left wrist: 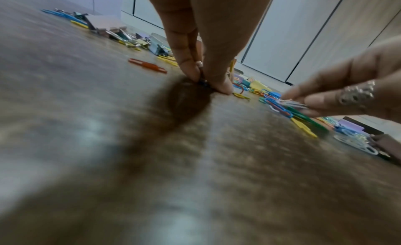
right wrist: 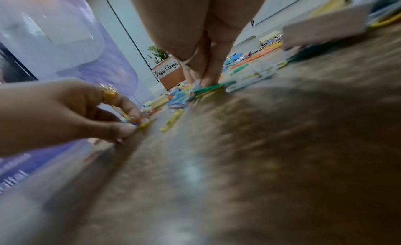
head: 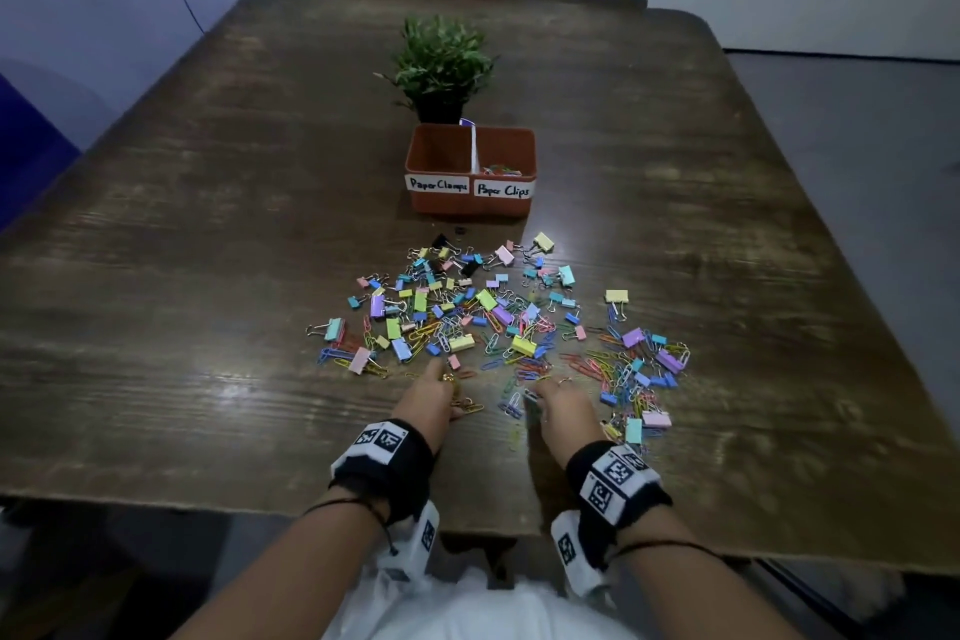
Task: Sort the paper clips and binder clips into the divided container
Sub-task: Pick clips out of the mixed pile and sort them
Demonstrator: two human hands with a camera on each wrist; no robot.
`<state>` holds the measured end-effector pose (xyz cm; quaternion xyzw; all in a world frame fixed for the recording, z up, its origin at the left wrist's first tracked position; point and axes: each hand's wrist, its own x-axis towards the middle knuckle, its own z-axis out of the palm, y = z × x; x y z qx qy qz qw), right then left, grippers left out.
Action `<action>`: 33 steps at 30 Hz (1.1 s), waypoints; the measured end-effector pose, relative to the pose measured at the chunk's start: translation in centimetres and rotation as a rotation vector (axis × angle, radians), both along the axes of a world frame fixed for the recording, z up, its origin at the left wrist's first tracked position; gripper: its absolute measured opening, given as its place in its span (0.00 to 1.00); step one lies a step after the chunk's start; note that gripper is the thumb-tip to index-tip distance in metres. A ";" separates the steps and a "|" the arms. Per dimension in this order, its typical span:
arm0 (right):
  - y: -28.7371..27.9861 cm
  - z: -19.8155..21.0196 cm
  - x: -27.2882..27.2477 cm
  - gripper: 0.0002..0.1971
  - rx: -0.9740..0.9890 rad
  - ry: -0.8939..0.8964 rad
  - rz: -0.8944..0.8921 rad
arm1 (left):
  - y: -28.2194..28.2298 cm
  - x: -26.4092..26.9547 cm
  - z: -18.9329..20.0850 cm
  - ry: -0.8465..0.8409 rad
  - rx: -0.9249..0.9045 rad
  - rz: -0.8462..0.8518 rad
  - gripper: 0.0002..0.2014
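Few paper clips (head: 500, 168) lie in the divided container (head: 470, 203) at twelve o'clock; its "Paper Clamps" half looks empty, though partly hidden. Nearly the whole pile (head: 493, 322) remains. Left hand (head: 434, 395) and right hand (head: 563, 408) each pinch paper clips at six o'clock.

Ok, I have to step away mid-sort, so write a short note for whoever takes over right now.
Left hand: pinching paper clips at the near edge of the pile.
Right hand: pinching a bunch of paper clips off the table.
Container: beyond the pile, in front of the plant.
Done: a few paper clips lie in the "Paper Clips" side; what the "Paper Clamps" side holds cannot be seen.
Left: nearly everything, still mixed together.
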<state>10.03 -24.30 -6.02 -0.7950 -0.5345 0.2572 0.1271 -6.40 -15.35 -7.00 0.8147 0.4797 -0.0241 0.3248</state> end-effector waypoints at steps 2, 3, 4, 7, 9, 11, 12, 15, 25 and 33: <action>0.1 0.1 -0.5 0.27 0.066 0.141 -0.002 | -0.7 0.6 0.6 0.047 0.024 -0.039 0.12; 0.1 0.2 -0.4 0.28 0.100 0.189 -0.032 | -0.9 0.7 0.8 0.032 0.031 -0.013 0.12; 0.0 0.4 -0.2 0.27 0.117 0.203 -0.057 | -0.9 1.1 1.0 0.021 0.013 0.001 0.12; -0.2 0.5 0.2 0.28 0.071 0.104 -0.030 | -1.0 1.5 0.9 0.040 0.064 -0.015 0.14; -0.1 0.3 -0.2 0.38 -0.035 0.032 0.049 | -1.0 1.6 1.2 0.058 0.101 -0.050 0.14; 0.5 0.1 -1.1 0.41 -0.079 -0.039 0.131 | -0.8 1.5 1.3 0.040 0.143 -0.049 0.13; 1.0 0.0 -1.5 0.39 -0.077 -0.070 0.162 | -0.6 1.2 1.1 0.040 0.148 -0.043 0.12; 2.0 -0.1 -1.9 0.25 -0.048 -0.082 0.200 | -0.1 0.9 1.3 0.055 0.074 -0.016 0.13; 3.4 0.5 -0.1 0.12 0.113 0.089 0.056 | 2.4 0.6 3.3 -0.108 0.029 0.134 0.09; 8.9 5.6 2.7 0.10 0.293 0.308 -0.173 | 8.7 3.9 6.0 -0.229 0.196 0.058 0.09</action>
